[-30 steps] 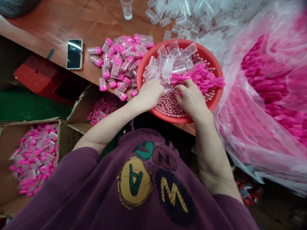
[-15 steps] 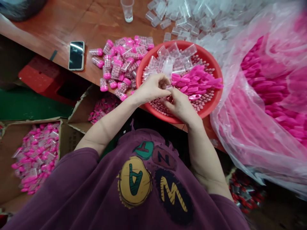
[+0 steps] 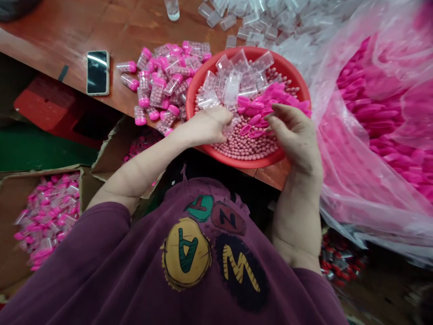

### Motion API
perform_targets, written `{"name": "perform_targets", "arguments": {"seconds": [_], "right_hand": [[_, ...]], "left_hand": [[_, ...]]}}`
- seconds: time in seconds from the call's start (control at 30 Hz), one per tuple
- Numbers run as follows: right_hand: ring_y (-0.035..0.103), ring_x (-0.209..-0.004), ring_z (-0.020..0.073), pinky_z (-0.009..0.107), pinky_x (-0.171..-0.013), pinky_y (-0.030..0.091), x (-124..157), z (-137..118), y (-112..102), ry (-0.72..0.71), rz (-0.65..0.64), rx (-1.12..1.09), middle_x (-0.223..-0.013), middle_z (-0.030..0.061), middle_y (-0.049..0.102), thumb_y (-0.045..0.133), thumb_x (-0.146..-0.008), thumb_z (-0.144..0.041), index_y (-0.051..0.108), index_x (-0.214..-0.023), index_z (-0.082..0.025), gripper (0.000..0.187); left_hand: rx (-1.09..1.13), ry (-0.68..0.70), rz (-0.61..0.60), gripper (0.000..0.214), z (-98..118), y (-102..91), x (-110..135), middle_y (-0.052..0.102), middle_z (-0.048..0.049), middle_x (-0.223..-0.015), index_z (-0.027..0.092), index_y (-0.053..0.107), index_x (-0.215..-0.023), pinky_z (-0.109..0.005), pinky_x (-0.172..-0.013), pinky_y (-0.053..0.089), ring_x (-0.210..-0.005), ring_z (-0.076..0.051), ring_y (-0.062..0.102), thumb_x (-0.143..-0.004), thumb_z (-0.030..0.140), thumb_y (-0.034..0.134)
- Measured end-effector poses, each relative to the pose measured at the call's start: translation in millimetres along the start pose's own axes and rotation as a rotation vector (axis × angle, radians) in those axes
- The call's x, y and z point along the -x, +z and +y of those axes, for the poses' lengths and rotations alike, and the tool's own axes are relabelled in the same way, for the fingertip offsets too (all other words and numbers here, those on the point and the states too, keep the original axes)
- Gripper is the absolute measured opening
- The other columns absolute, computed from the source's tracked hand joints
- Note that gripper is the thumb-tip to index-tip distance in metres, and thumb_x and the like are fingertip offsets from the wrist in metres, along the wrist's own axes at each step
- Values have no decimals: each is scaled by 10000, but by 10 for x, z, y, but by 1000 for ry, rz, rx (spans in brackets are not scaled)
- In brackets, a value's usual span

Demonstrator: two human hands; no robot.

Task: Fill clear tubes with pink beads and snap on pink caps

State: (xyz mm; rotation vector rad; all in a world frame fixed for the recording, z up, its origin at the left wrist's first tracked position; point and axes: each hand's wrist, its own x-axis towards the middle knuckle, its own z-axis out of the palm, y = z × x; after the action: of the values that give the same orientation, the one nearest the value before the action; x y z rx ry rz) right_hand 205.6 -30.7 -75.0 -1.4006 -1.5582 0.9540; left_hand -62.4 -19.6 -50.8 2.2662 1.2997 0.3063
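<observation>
A red basin (image 3: 233, 161) holds small pink beads (image 3: 250, 146), clear plastic tubes (image 3: 232, 89) and bright pink plastic pieces (image 3: 259, 106). My left hand (image 3: 213, 126) is closed at the basin's near left, low over the beads. A clear tube (image 3: 233, 125), partly hidden by the fingers, is held in it with its end among the beads. Over the right side of the basin is my right hand (image 3: 299, 137), thumb and fingers apart, beside the pink pieces. Nothing shows between its fingers.
Pink-capped, bead-filled tubes (image 3: 157, 90) lie left of the basin, near a phone (image 3: 98, 73). Behind are loose clear tubes (image 3: 250, 18) and a plastic cup (image 3: 172, 10). A plastic bag (image 3: 338, 158) of pink pieces bulges at right. A cardboard box (image 3: 84, 189) of filled tubes stands lower left.
My hands, together over the basin before, are now apart. The right hand has moved right to the pink pieces; the left has lowered the tube towards the beads. The view has shifted slightly.
</observation>
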Motion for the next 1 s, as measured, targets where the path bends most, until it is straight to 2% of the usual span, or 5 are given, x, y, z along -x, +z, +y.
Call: {"name": "perform_targets", "arguments": {"seconds": [0.2,0.4,0.57,0.77,1.0], "right_hand": [[792,-997,297,543,-1030,670,155,-44,-160,-80,29,177,-1166,79,869,722,-1056,-529,827,-1219,-305,297],[775,-1208,391,615,-1144,632,134,33,-24,-197,-75,571,-1286,146,828,546,-1078,-328,847,-1236,-270,345],[750,-1229,419,635,-1144,619,62,69,14,-191,-144,716,-1397,193,754,517,-1039,-235,806,-1381,-216,448],[738,-1180,437,665,-1063,630,41,70,23,-137,-114,799,-1387,223,707,551,-1031,-227,784,-1366,-206,409],[750,-1051,429,653,-938,654,-16,83,61,-143,-86,854,-1294,235,729,589,-1029,-315,785,-1227,-194,304]], "left_hand": [[-304,23,-224,440,488,215,-200,839,-230,-1060,52,863,-1179,-412,-1022,563,-1142,-346,816,-987,-26,475],[-64,0,-203,283,420,645,-517,806,-181,-949,105,864,-1031,-418,-1027,564,-1094,-381,804,-878,-3,651],[342,-58,-164,293,96,480,-600,651,-8,-724,173,784,-812,-377,-987,565,-966,-309,741,-566,50,886],[956,-98,-81,330,113,190,-247,776,-16,-1042,160,797,-1063,-334,-1035,575,-1025,-175,731,-737,161,846],[1552,-352,-59,204,330,212,20,784,-58,-1033,175,713,-1136,-307,-854,634,-978,-162,768,-937,137,744]]}}
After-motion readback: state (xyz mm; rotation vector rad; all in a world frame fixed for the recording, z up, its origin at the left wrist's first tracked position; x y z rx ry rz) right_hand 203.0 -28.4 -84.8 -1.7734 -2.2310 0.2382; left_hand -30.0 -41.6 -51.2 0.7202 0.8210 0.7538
